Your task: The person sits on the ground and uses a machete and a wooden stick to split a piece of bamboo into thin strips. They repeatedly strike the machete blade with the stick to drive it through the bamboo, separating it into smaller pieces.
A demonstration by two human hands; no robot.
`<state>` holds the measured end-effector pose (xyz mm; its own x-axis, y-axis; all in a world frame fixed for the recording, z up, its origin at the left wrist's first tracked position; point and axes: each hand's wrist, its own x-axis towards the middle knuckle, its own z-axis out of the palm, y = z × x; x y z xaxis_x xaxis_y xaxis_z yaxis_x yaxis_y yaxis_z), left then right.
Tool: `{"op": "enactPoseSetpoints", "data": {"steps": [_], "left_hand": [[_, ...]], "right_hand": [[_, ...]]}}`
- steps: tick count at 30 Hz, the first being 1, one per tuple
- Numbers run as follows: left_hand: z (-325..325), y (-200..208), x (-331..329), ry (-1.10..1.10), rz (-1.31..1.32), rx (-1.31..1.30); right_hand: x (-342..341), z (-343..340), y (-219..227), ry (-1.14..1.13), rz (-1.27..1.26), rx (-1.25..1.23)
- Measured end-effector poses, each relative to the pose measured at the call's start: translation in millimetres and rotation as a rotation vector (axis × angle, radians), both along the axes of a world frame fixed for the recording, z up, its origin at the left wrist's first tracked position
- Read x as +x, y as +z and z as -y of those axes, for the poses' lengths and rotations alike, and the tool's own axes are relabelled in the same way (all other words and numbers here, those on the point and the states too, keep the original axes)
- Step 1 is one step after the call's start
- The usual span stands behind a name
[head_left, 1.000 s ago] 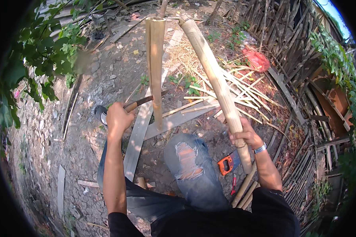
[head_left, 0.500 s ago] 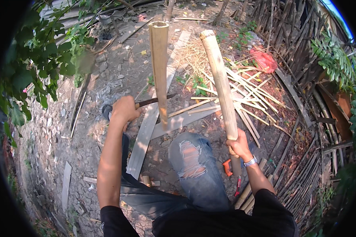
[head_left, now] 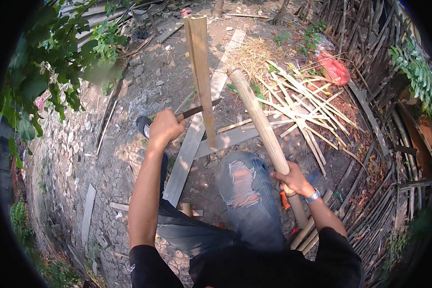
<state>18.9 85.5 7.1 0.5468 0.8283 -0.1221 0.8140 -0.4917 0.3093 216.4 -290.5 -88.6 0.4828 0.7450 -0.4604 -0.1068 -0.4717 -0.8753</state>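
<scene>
My left hand (head_left: 167, 127) is closed round the handle of a knife (head_left: 192, 112). Its dark blade crosses the upright bamboo piece (head_left: 202, 62), with the tip showing past the far side. A long split runs down that bamboo, and its lower end meets the ground near a grey board. In my right hand (head_left: 294, 179) is a thick bamboo pole (head_left: 260, 115), gripped near its lower part. The pole leans up and left, its top end apart from the upright bamboo in this view.
Thin bamboo strips (head_left: 305, 113) and shavings (head_left: 254, 53) lie ahead on the right, beside a red plastic bag (head_left: 334, 69). Grey boards (head_left: 183, 163) lie on the dirt. An orange-handled tool (head_left: 285, 200) is by my right knee. Stacked sticks (head_left: 374, 216) stand along the right.
The bamboo pole in my right hand has tilted further left and its top has come lower, nearer the upright bamboo. My left hand still holds the knife across it. The view has shifted slightly.
</scene>
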Motion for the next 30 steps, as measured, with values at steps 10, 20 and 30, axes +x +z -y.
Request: {"op": "enactPoseSetpoints", "data": {"steps": [10,20,30], "left_hand": [[16,-5,45,-0.067,0.006,0.012],[15,-4,51,0.112,0.436,0.045],[8,-33,59,0.022,0.542,-0.011]], "right_hand": [[120,-26,241,-0.427,0.411,0.933],[5,-19,144,-0.200,0.416,0.482],[8,4,196,-0.212,0.407,0.508]]}}
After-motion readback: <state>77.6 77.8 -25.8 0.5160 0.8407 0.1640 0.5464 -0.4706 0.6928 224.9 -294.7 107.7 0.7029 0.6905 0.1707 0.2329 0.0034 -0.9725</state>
